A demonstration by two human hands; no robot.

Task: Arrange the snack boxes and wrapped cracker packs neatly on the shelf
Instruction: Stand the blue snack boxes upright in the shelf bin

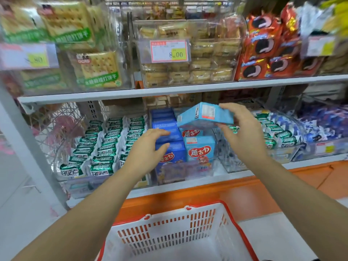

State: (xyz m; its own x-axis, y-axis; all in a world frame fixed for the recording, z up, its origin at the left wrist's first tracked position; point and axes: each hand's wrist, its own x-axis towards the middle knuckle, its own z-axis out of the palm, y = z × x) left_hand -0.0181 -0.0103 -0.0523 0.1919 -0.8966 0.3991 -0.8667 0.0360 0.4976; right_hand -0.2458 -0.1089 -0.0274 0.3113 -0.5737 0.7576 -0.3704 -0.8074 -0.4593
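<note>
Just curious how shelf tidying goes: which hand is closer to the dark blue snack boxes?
Left. The left hand lies over the dark blue snack boxes, fingers touching their tops; the right hand is off to their right, holding a light blue box.

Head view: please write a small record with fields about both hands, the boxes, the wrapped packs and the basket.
right hand: holds a tilted light blue cardboard snack box above the standing ones
left hand: open, fingers at the dark blue cardboard boxes
standing light blue boxes: right of the dark blue ones
green-and-white wrapped cracker packs: in rows left of the boxes
white plastic basket with red rim: at the bottom of the view
</note>
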